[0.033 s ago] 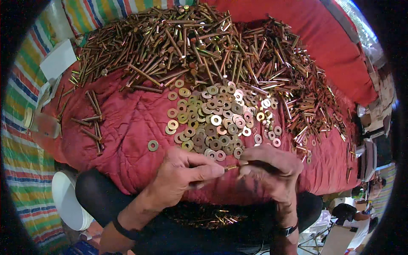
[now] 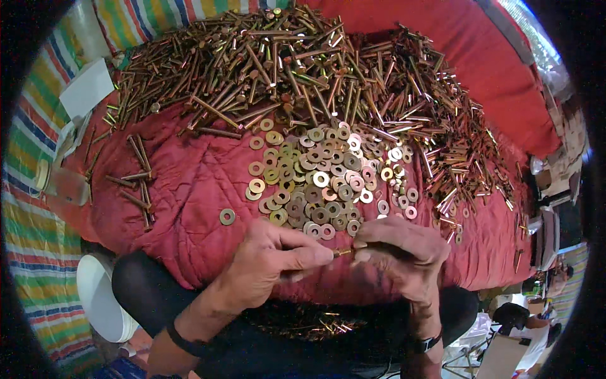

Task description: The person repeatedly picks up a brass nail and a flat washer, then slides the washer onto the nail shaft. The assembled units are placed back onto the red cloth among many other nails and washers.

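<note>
Your left hand (image 2: 271, 265) and right hand (image 2: 401, 252) meet at about 6 o'clock in the view, just below the washer pile (image 2: 322, 183). Between them you hold a small brass bolt (image 2: 343, 252): your left thumb and forefinger pinch narrowly on its near end, and your right fingertips (image 2: 361, 243) close on the other end. The bolt lies roughly level, pointing from 9 to 3 o'clock. Whether a washer sits on it, you cannot tell; it is too small to make out.

The washer pile lies on the red quilt (image 2: 189, 189), just past your knuckles at 12 o'clock from the hands. One stray washer (image 2: 227, 216) lies apart at 10 o'clock from your left hand. Beyond the washers, a wide heap of long bolts (image 2: 303, 69) spreads across the quilt from 10 to 2 o'clock. A few loose bolts (image 2: 136, 180) lie at 9 o'clock on the quilt.

In your lap, below the hands, a small heap of brass pieces (image 2: 309, 325) rests on dark cloth. A white bowl (image 2: 101, 297) sits at 8 o'clock on the striped mat (image 2: 31, 265). You wear a dark band on each wrist.
</note>
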Action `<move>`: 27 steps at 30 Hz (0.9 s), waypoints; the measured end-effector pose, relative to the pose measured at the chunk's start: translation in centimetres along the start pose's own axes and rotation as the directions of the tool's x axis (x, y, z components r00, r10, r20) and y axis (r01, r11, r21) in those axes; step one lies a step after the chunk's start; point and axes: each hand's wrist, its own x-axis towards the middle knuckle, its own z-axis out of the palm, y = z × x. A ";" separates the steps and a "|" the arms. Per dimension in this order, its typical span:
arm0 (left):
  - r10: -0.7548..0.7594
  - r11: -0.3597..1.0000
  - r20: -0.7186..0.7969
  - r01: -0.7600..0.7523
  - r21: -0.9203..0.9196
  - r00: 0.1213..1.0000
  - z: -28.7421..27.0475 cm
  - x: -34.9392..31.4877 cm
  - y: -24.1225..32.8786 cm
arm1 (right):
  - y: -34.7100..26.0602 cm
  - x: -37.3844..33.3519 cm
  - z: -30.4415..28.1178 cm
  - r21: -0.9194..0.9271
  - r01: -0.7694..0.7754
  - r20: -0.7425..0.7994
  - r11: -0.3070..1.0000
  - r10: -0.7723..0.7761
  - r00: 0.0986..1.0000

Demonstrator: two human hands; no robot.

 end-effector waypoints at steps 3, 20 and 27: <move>-0.104 0.994 0.030 0.105 -0.042 0.994 -0.4 0.1 -0.1 | 0.6 0.1 0.0 -0.086 0.185 0.056 0.979 -0.180 0.982; -0.177 0.960 0.126 0.200 -0.195 0.976 -0.7 0.2 -0.4 | 0.4 -0.6 0.3 -0.184 0.239 0.066 0.954 -0.230 0.971; 0.103 0.988 0.069 -0.110 0.109 0.992 -0.4 0.1 -0.5 | 0.1 -0.9 0.6 -0.110 0.147 0.033 0.983 -0.144 0.989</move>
